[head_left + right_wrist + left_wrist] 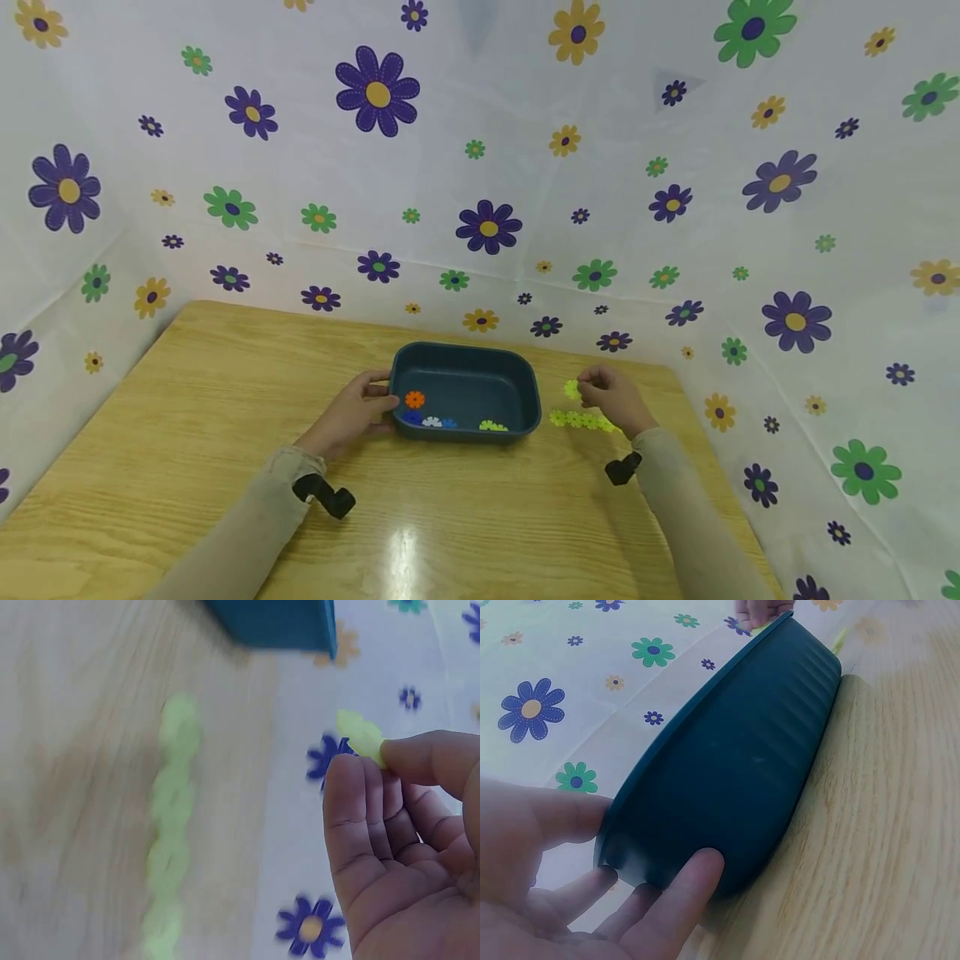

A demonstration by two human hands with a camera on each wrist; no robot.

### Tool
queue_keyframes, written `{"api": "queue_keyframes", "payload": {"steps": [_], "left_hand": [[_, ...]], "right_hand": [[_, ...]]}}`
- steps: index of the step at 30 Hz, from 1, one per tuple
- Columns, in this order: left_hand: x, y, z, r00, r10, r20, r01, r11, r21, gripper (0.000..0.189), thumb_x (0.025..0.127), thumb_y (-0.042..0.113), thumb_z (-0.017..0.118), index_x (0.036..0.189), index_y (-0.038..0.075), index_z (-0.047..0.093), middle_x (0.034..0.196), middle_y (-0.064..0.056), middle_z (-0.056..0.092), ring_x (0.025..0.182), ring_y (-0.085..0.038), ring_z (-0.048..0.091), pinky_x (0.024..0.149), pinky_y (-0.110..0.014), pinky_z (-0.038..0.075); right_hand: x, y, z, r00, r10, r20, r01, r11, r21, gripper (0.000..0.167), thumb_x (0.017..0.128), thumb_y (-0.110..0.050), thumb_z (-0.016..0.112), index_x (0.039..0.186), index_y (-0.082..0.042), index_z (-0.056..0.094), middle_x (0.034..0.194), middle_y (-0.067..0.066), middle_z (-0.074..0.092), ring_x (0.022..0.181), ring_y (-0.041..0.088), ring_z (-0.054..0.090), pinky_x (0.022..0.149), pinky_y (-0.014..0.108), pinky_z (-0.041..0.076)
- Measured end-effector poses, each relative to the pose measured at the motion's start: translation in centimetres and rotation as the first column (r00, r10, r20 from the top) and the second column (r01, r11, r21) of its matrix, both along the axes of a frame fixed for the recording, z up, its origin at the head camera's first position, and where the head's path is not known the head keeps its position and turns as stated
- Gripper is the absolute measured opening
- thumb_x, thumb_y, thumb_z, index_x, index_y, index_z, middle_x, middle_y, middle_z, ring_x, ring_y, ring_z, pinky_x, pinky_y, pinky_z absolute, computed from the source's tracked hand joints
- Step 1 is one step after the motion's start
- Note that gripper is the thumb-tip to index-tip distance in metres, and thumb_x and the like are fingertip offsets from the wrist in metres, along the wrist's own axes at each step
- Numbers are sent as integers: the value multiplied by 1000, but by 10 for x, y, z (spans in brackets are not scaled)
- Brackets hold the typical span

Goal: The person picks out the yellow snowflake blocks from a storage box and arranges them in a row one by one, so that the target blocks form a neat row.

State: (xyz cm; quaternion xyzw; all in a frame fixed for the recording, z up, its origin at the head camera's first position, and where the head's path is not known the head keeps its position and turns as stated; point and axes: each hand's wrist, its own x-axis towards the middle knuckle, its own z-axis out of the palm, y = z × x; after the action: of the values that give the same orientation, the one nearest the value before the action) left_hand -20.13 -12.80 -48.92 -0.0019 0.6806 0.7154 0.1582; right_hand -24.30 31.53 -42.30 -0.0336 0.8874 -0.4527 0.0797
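Observation:
My left hand (347, 418) grips the left end of a dark teal plastic bin (468, 392). The thumb is at the rim and the fingers lie against the outer wall (705, 795). To the right of the bin, my right hand (617, 402) pinches a yellow-green flower-shaped plastic disc (363, 738) between thumb and fingertips, raised over the table. Below that hand, a row of joined yellow-green flower discs (581, 420) lies on the wood. Inside the bin are an orange disc (415, 399), a white disc (432, 422), blue discs (412, 416) and yellow-green discs (492, 426).
The wooden table (225, 433) ends at a white sheet with printed flowers (300, 150), which rises at the back and both sides. Dark camera mounts (324, 493) sit on both wrists, over light sleeves.

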Motion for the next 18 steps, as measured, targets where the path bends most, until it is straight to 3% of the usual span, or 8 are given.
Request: {"api": "queue_keyframes", "payload": {"steps": [10,18], "left_hand": [[2,1,2,1000,6,-11,-6,1000,0,57,105,12,61,156,6,36,147,-28,42,117,-36,63,92,-47,61],[5,2,4,1000,4,-19,-3,1000,5,57,105,10,60,156,4,35,148,-28,42,116,-36,64,92,-47,61]], "right_hand": [[13,59,-13,977,-211,-37,212,977,20,32,108,-18,56,128,7,57,113,18,65,93,21,67,90,39,61],[18,106,-33,957,-290,-23,291,952,95,32,106,-14,56,126,11,59,108,16,67,82,11,66,75,25,59]]}}
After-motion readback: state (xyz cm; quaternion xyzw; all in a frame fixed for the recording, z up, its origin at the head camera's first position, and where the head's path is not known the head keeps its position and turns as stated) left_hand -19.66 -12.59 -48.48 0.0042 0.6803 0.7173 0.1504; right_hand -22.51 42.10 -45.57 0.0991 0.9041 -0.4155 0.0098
